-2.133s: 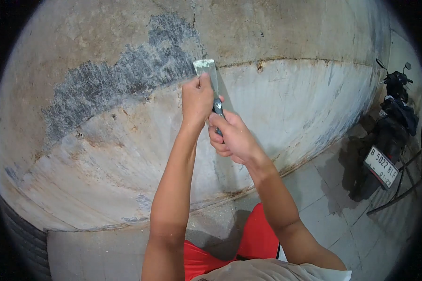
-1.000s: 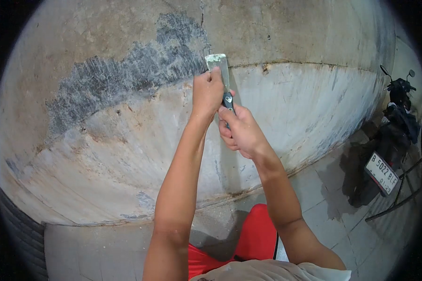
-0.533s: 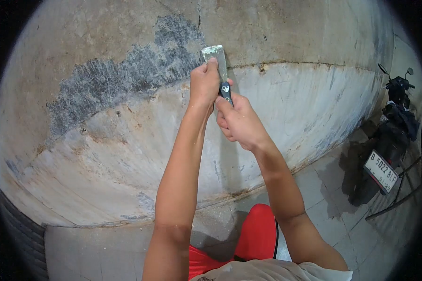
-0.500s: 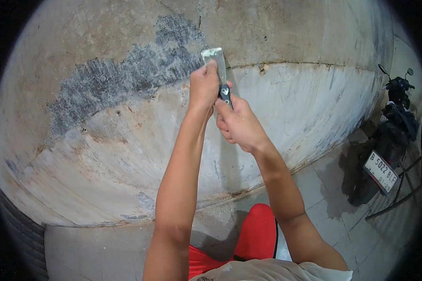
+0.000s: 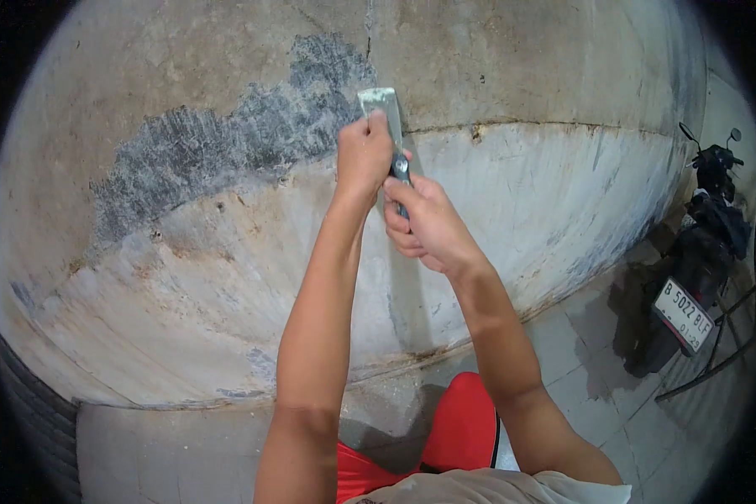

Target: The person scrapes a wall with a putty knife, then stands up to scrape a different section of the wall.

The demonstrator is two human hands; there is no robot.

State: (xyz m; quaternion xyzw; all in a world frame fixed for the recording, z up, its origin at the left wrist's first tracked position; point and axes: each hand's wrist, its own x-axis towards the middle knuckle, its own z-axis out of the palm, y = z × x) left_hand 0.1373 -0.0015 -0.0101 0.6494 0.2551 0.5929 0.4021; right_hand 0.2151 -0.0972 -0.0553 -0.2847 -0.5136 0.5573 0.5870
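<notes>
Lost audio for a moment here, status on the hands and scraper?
Right hand closed on scraper handle. Left hand on the blade. Blade end beside dark wall patch. Nothing seen blocking it.

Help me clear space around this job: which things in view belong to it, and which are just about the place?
Belong to the job:
scraper, right hand on handle, left hand at blade
wall with dark grey patch

Seemingly unrelated:
motorbike, right
dark ribbed object, lower left
</notes>
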